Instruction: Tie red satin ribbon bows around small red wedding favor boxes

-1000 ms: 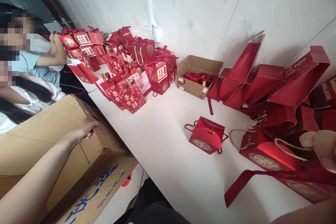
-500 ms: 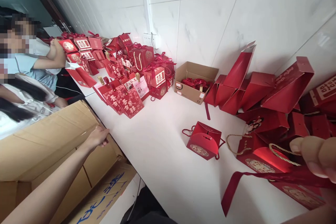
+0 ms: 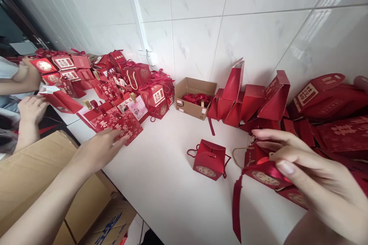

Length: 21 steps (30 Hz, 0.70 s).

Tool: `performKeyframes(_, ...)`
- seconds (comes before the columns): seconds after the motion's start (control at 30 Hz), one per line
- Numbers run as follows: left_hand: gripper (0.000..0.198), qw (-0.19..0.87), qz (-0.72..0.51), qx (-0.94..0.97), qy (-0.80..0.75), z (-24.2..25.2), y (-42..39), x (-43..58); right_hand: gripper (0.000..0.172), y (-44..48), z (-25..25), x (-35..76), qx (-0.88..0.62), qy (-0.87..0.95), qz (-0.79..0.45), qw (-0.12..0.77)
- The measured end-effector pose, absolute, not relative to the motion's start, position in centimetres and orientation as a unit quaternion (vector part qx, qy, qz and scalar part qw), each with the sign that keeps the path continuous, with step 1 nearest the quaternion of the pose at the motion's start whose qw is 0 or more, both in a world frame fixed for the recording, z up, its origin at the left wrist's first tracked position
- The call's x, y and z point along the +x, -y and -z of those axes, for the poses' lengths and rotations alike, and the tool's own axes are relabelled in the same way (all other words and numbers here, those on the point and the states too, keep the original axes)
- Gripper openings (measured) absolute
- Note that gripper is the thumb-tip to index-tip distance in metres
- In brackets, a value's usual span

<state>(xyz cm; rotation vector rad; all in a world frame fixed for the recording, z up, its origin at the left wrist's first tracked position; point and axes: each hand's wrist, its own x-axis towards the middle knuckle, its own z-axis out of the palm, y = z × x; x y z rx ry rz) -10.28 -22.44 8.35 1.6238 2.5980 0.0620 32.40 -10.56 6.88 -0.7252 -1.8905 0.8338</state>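
My right hand (image 3: 310,172) pinches a dark red ribbon (image 3: 241,187) between thumb and fingers, and the ribbon's loose end hangs down over the white table (image 3: 172,183). Just beyond that hand lies a red gift box with a gold rope handle (image 3: 260,170). My left hand (image 3: 99,149) reaches out over the table's near edge with its fingers stretched, holding nothing, close to a flat red patterned bag (image 3: 120,124). A small folded red gift box (image 3: 209,159) stands alone in the middle of the table.
A large cardboard carton (image 3: 34,168) sits below the table's left edge. A small brown box with ribbons (image 3: 194,97) stands by the tiled wall. Piles of red boxes fill the far left (image 3: 135,80) and right (image 3: 316,111). Other people's hands (image 3: 30,109) work at the far left.
My left hand left the carton's flap and reached up over the table toward the red bags. My right hand came further into view with the ribbon. The view turned right.
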Motion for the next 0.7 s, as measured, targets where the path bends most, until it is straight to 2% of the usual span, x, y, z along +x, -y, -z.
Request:
performKeyframes(0.07, 0.044, 0.095, -0.111, 0.692, -0.707, -11.0, 19.5, -5.3, 0.021, 10.9, -7.0, 31.6, -0.274, 0.803, -0.338, 0.407)
performKeyframes(0.17, 0.042, 0.260, -0.176, 0.794, -0.521, -13.2, 15.8, 2.3, 0.020, 11.3, -7.0, 30.5, -0.266, 0.821, -0.352, 0.362)
performKeyframes(0.3, 0.041, 0.501, -0.181, 0.747, -0.398, -12.7, 12.5, 8.8, 0.019, 11.3, -6.9, 29.5, -0.262, 0.818, -0.365, 0.358)
performKeyframes(0.37, 0.041, 0.566, -0.216, 0.706, -0.367, -11.5, 11.4, 10.0, 0.017, 11.1, -6.9, 29.4, -0.262, 0.812, -0.373, 0.364)
performKeyframes(0.57, 0.041, 0.613, -0.209, 0.667, -0.367, -9.0, 9.1, 8.7, 0.022, 10.3, -7.1, 29.2, -0.281, 0.782, -0.407, 0.379)
performKeyframes(0.7, 0.033, 0.537, -0.256, 0.694, -0.406, -8.7, 9.4, 7.4, 0.026, 9.6, -6.9, 29.3, -0.330, 0.743, -0.419, 0.404)
